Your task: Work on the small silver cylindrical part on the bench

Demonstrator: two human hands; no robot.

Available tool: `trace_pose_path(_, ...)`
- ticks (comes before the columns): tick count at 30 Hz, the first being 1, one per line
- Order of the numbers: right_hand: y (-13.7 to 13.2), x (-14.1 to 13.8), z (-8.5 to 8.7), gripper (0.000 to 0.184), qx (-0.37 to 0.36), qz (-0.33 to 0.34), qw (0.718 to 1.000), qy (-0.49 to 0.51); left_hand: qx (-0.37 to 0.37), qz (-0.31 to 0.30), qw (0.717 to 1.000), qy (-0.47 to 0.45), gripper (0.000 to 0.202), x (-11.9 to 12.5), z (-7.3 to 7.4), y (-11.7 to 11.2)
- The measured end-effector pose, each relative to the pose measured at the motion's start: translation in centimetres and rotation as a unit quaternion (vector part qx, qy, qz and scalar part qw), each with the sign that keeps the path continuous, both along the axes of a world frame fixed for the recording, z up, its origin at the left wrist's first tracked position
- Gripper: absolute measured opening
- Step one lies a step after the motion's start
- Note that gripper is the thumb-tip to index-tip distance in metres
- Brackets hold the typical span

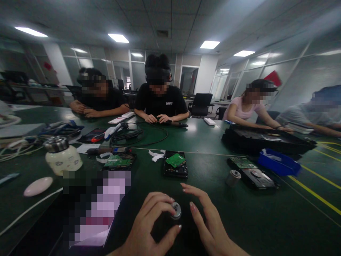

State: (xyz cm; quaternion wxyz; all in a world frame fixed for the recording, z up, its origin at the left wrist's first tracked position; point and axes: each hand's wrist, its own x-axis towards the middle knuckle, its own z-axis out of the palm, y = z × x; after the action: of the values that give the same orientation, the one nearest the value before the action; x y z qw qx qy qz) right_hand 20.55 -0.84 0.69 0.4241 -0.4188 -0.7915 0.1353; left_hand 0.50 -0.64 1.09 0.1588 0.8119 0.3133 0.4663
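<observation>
Bottle (65, 160) with a metal cap stands at the left of the frame, a pale oval object (38, 186) just below it, and a lit screen (106, 208) slants through the lower left. Next comes the left hand (150, 220), at bottom centre: half open and curved, fingertips on the upper left of a small round metal part (177, 212), thumb apart below it. Handling this part looks like the step in hand — a light touch rather than a firm hold, I judge. The part is at lower centre, its top face up. Gripping it would call for bringing that thumb in against its side. Above, at mid-frame, lies a hard drive (176, 164) with a green board. Right of the part, the right hand (210, 220) is open — thumb and fingers spread, holding nothing, facing the part without touching it. Farther right are a similar metal cylinder (233, 177), another drive (258, 177) and a blue tray (281, 168).
</observation>
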Motion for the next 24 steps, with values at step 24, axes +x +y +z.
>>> trace_pose_path(24,0.0,-1.6,1.6,0.026,-0.042,0.111,0.981,-0.156,-0.011,0.003,1.000,-0.024,0.020,-0.2,-0.3,0.1)
